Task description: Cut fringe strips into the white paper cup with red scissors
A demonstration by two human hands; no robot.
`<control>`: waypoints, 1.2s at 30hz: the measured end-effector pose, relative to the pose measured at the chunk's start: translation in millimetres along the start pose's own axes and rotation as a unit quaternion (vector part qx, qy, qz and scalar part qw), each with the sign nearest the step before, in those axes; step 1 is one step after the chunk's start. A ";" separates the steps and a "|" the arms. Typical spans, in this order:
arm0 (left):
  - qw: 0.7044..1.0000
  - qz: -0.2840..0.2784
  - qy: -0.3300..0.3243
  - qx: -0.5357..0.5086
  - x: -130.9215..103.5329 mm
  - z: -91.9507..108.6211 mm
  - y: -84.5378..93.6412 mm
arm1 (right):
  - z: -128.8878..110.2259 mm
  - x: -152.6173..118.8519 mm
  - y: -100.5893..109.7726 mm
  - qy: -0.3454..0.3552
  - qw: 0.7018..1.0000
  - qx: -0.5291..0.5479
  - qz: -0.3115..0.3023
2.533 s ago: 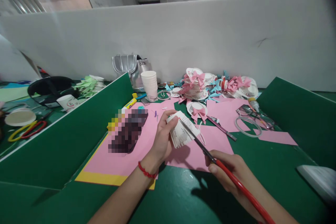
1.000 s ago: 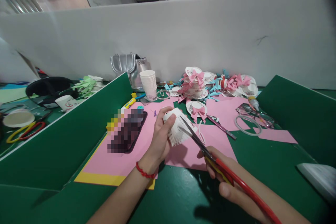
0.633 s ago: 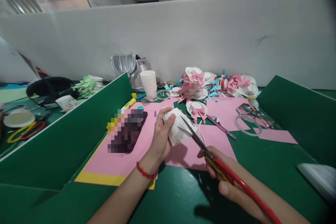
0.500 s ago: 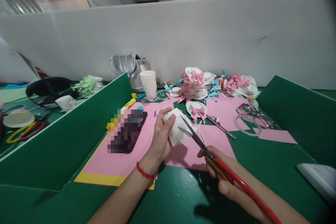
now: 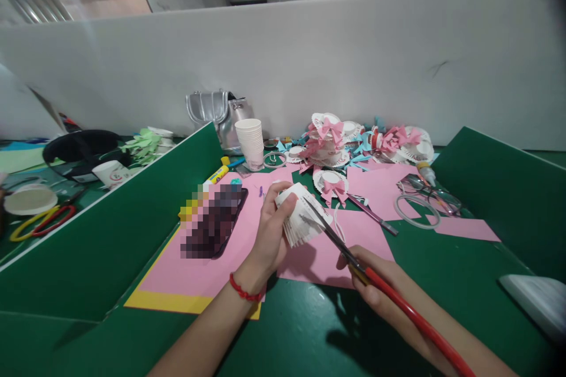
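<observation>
My left hand [image 5: 275,227], with a red braided cord at the wrist, grips a white paper cup [image 5: 300,221] whose wall is cut into narrow strips. The thumb presses on the cup's near side. Long scissors [image 5: 338,241] with dark blades and red and yellow handles are held in my right hand [image 5: 375,283]. Their blades lie at the cup's wall, pointing up and left, and look nearly closed. Pink paper [image 5: 340,262] lies on the green table beneath both hands. A small paper hat with a pink bow [image 5: 332,185] lies just beyond the cup.
Left of my hands lies a phone [image 5: 221,224], partly blurred. A stack of paper cups [image 5: 250,144] and a silver bag [image 5: 214,112] stand behind. Finished paper hats [image 5: 327,141] pile up at the back. Glasses [image 5: 435,194] lie right. Green dividers [image 5: 508,200] border both sides.
The fingers of my right hand have drawn closer together on the scissors' handles, and the blades have come nearer each other. My left hand and the cup have hardly moved.
</observation>
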State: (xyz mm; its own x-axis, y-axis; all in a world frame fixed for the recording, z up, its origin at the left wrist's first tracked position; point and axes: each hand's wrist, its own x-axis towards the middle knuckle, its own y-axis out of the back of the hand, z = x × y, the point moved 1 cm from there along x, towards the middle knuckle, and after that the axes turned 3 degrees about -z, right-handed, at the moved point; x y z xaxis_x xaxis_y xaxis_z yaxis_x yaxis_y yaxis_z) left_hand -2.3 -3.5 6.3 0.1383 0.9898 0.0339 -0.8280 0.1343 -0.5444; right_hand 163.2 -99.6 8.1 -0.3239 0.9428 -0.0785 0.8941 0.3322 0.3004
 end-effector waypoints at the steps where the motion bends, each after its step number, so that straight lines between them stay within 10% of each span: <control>1: 1.000 0.001 0.000 0.002 0.0 0.0 0.0 | -1.7 0.2 0.1 -0.001 1.000 0.004 0.003; 36: 1.000 0.006 0.016 -0.023 0.1 -1.2 0.3 | -7.0 0.9 0.7 -0.014 0.999 -0.025 0.014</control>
State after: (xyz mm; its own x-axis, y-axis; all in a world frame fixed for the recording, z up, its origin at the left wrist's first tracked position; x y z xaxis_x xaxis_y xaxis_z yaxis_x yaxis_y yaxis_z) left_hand -1.8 -3.4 5.1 0.1470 0.9891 0.0001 -0.8039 0.1195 -0.5826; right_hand 161.4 -98.7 14.9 -0.2889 0.9526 -0.0956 0.8860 0.3039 0.3503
